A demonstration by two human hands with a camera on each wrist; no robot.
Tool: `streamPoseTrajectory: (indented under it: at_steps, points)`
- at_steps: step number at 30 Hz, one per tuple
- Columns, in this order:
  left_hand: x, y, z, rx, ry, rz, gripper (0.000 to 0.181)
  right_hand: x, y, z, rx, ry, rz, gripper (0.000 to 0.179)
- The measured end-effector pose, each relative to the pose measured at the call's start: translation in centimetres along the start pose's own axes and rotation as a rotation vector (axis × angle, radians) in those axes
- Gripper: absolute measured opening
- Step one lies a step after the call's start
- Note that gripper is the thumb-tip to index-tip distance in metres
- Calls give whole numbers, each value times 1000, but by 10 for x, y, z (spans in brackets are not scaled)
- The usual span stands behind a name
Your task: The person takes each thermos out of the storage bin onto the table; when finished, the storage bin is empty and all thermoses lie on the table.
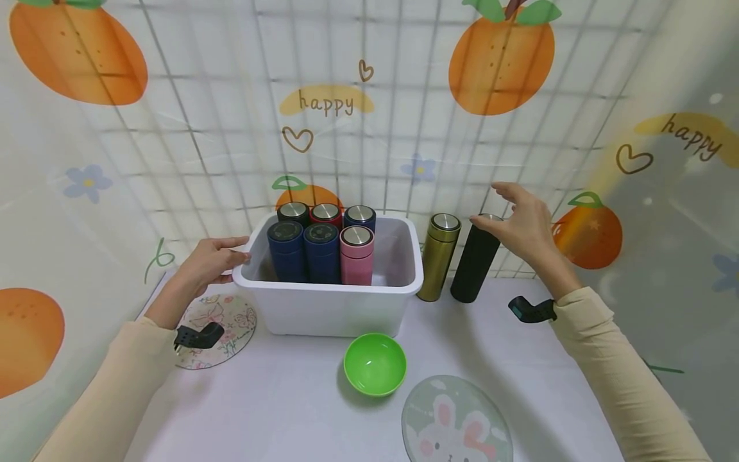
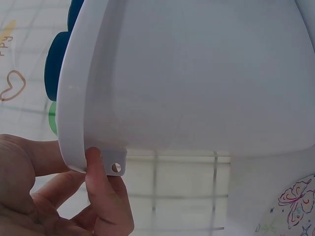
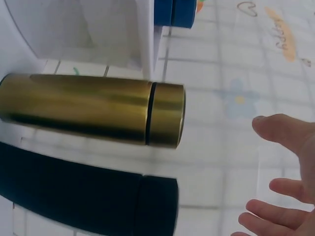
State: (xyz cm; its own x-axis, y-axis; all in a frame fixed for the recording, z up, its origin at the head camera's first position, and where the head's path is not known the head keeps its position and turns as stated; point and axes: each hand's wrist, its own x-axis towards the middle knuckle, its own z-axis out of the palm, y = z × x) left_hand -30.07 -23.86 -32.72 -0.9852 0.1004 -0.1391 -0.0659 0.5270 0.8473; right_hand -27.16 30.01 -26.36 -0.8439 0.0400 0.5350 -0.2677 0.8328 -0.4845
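A white plastic bin (image 1: 329,311) stands on the table, with dark blue, pink, red and dark-lidded thermos bottles upright in its left and middle part. My left hand (image 1: 215,263) pinches the bin's left rim between thumb and fingers; the left wrist view shows the fingers at a small tab (image 2: 114,163) with a hole. To the right of the bin stand a gold thermos bottle (image 1: 439,260) and a black thermos bottle (image 1: 475,266). Close above the black bottle's lid is my right hand (image 1: 522,221), fingers spread and holding nothing. The right wrist view shows a gap between hand and bottles.
A green bowl (image 1: 375,364) sits in front of the bin. Two round mats lie on the table, one with a rabbit (image 1: 456,417) at the front, one with flowers (image 1: 222,327) at left. Behind is a wire grid (image 1: 398,128) covered by a printed sheet.
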Motion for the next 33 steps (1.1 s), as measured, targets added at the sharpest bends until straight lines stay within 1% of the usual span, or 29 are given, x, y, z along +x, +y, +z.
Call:
streamPoseTrajectory:
  at_steps: [4, 9, 14, 22, 26, 33]
  points:
    - [0, 1, 0, -3, 1, -4, 61, -1, -10, 2, 28, 14, -37, 71]
    - [-1, 1, 0, -5, -1, -4, 61, -2, -18, 6, 63, 14, -62, 68]
    - [0, 1, 0, -8, -4, -4, 61, -2, -24, 11, 81, -2, -73, 67]
    - [1, -1, 0, -5, 2, -1, 62, -4, -32, 19, 111, -49, -101, 68]
    - [1, -1, 0, -3, -3, 4, 62, -7, -35, 25, 123, -70, -100, 68]
    - [1, -1, 0, -3, -1, 5, 62, -10, -42, 36, 190, -91, -89, 68]
